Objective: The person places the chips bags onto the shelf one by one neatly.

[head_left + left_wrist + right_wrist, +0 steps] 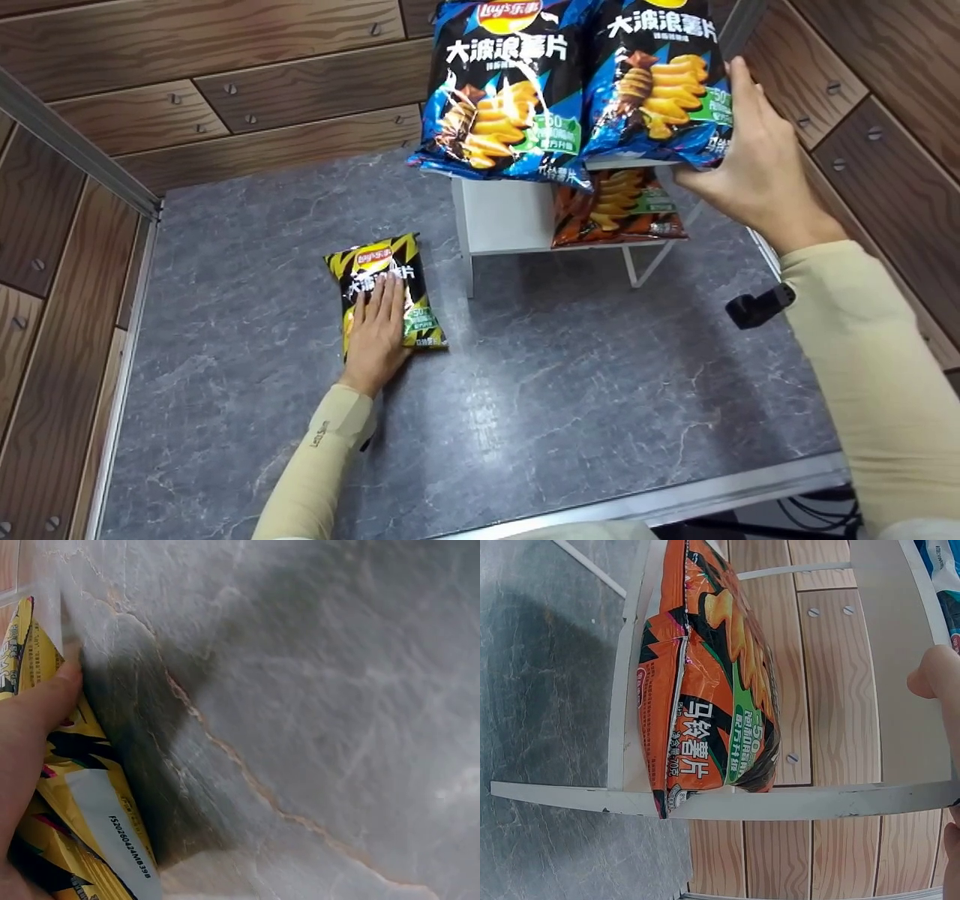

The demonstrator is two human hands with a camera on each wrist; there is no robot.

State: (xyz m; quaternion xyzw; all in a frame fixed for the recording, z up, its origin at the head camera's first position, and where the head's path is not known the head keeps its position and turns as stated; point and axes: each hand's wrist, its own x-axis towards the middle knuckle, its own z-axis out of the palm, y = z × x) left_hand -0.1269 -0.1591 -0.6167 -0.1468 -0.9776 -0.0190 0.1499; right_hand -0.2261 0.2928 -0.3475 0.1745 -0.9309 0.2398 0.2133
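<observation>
My left hand [377, 330] holds a yellow-and-black chip bag [420, 285] low over the grey floor, fingers laid across its front. In the left wrist view its thumb [60, 694] lies against the bag's back, near a printed date strip. Two blue-and-black chip bags [502, 97] stand side by side on the top of a white rack [499, 221]. My right hand [769, 161] is at the right-hand blue bag [652, 82], fingers straight along its side and thumb by its lower corner. An orange chip bag [705, 697] sits on the level below.
Wood-patterned walls [285, 90] enclose the marbled grey floor [240, 300] at the back and sides. A metal edge [600, 504] runs along the front, with black cables [817, 514] beyond it. The rack's white frame bar [840, 804] crosses the right wrist view.
</observation>
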